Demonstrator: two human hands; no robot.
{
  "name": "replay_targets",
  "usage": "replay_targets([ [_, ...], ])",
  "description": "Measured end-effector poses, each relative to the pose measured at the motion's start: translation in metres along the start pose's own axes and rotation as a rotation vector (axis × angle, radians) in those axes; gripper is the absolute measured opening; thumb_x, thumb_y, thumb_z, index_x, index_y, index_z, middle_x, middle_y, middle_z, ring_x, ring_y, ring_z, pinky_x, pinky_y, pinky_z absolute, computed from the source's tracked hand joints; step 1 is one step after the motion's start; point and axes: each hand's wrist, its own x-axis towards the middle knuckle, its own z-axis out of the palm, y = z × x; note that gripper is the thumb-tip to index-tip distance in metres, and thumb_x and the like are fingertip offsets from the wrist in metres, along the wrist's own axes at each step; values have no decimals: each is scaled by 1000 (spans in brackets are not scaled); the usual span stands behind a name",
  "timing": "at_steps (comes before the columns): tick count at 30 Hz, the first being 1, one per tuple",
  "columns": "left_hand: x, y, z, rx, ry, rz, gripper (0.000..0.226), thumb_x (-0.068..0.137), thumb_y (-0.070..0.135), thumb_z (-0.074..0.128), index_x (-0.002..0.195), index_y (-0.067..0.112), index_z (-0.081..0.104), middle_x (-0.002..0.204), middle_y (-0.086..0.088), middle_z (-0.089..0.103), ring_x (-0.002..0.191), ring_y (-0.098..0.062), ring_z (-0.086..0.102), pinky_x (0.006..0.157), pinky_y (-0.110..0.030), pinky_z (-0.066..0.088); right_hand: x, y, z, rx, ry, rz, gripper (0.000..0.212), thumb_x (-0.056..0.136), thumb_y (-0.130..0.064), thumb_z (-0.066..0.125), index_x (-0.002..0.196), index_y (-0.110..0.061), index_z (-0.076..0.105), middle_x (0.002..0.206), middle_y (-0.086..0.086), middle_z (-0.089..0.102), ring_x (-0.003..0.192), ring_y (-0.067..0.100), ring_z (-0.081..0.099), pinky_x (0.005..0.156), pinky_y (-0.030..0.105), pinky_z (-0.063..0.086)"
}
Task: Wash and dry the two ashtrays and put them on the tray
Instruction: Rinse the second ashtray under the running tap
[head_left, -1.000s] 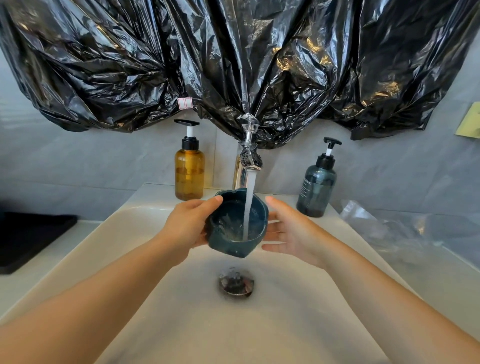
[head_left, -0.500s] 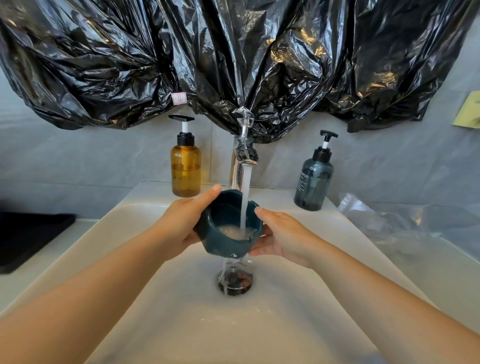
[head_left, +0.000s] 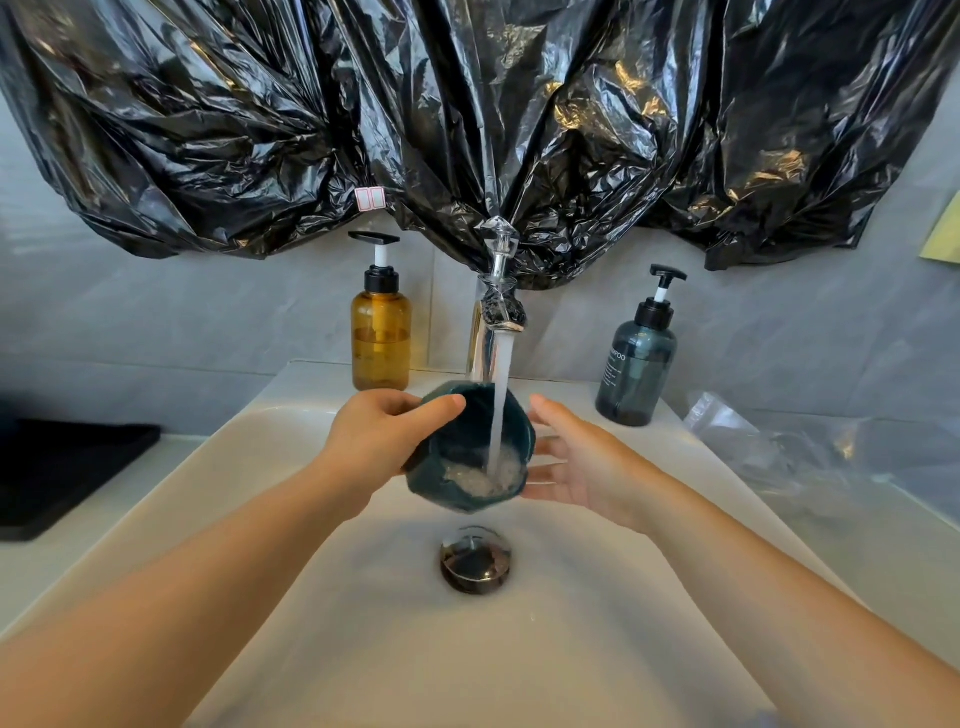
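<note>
Head camera: a white ceramic sink (head_left: 311, 623) is set into a pale counter (head_left: 883, 551) against a grey tiled wall (head_left: 156, 322). Crumpled black plastic sheeting (head_left: 467, 104) hangs across the upper wall. It carries a small white sticker (head_left: 370, 199) with two red-outlined boxes, whose print is too small to read. A chrome tap (head_left: 498, 306) with a faceted clear knob runs a stream of water (head_left: 500, 384) straight down. The dark teal ashtray (head_left: 441, 486) sits under that stream, held above the basin just behind the metal drain plug (head_left: 475, 560). It is tilted toward the camera, and water froths in its bowl. The left hand (head_left: 379, 436) grips it from the left, thumb hooked over the rim and the other fingers curled out of sight behind the wall. The right hand (head_left: 576, 462) is spread flat, fingers straight and parted, just beside the ashtray's right side; whether it touches cannot be told. On the back ledge an amber pump bottle (head_left: 382, 338) stands left of the tap, with no visible label. A smoky blue pump bottle (head_left: 636, 374) stands to the right, its white vertical print ending in "MPOO". A flat black tray (head_left: 62, 467) lies on the counter at far left. Clear plastic film (head_left: 779, 452) lies crumpled at right, and the corner of a yellow-green sheet (head_left: 943, 228) shows on the wall.
</note>
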Motion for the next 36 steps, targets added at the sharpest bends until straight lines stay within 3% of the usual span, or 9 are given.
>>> replay_targets([
  [6,-4,1,2,50,-31,-29,33,74,49,73,86,18,69,90,-4,70,88,-22,65,82,-39,57,-2,4,1,-181,-97,-93,43,98,-49,42,138,-32,46,131,1,60,111,26,64,92,44,55],
  [11,-2,1,2,-9,-47,-102,42,72,53,73,94,18,67,95,-5,70,92,-24,65,87,-42,56,0,10,2,-102,-165,-68,38,101,-38,41,133,-22,53,126,11,64,111,33,64,91,46,55],
  [16,-1,5,-1,-192,-143,-160,41,76,46,71,101,16,60,104,-8,69,96,-22,64,77,-33,55,6,15,8,56,-59,-71,38,104,-34,36,131,-14,53,123,14,64,104,34,67,82,42,59],
  [19,-1,2,-1,-130,-236,-217,62,69,47,75,115,11,57,110,-10,68,104,-28,64,90,-44,55,8,15,7,230,-12,-67,37,104,-32,36,130,-12,52,126,17,61,103,35,67,79,40,60],
  [22,0,0,2,-149,-168,-148,51,79,40,72,116,8,59,106,-9,70,101,-26,66,90,-43,56,7,11,4,317,-59,4,38,104,-32,38,131,-10,52,128,18,60,105,35,67,82,41,59],
  [25,0,-2,1,-131,-23,-74,42,82,43,68,107,10,64,101,-8,70,96,-23,66,81,-37,59,7,9,-1,155,-77,50,42,100,-39,43,129,-12,56,124,14,64,110,30,64,89,45,56],
  [28,-1,-2,0,33,65,20,36,80,49,68,91,15,67,90,-5,68,85,-20,62,69,-30,54,7,6,-7,-41,72,-53,43,96,-43,50,131,-17,51,127,8,58,115,26,58,96,44,53],
  [31,-4,-1,2,131,49,41,32,79,48,70,86,18,66,85,0,65,78,-14,58,58,-21,46,5,4,-2,-74,5,-123,39,97,-38,50,133,-24,49,129,5,59,113,25,63,93,40,55],
  [36,-4,0,5,167,14,24,35,75,53,71,86,20,65,86,2,67,79,-14,60,60,-20,48,2,4,3,-284,-63,-220,44,99,-32,50,142,-30,43,127,1,64,108,20,67,93,42,55],
])
